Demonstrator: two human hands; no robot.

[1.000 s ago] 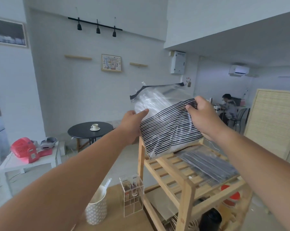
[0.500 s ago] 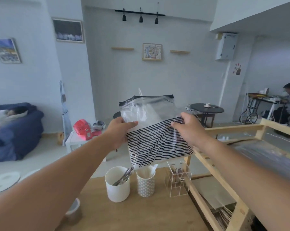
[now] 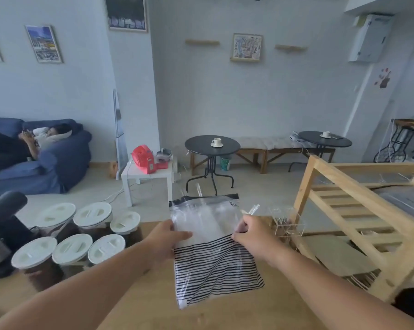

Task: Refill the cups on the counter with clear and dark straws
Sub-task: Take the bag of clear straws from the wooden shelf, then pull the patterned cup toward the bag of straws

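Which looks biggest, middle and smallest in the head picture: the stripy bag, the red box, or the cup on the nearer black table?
1. The stripy bag looks biggest, partly because it is nearest the camera.
2. The red box.
3. The cup, smallest.

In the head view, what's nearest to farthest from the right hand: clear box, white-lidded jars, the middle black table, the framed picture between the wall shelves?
1. Clear box, just right of the right hand gripping the bag.
2. White-lidded jars, left on the counter.
3. Black table, out on the floor.
4. Framed picture, on the far wall.
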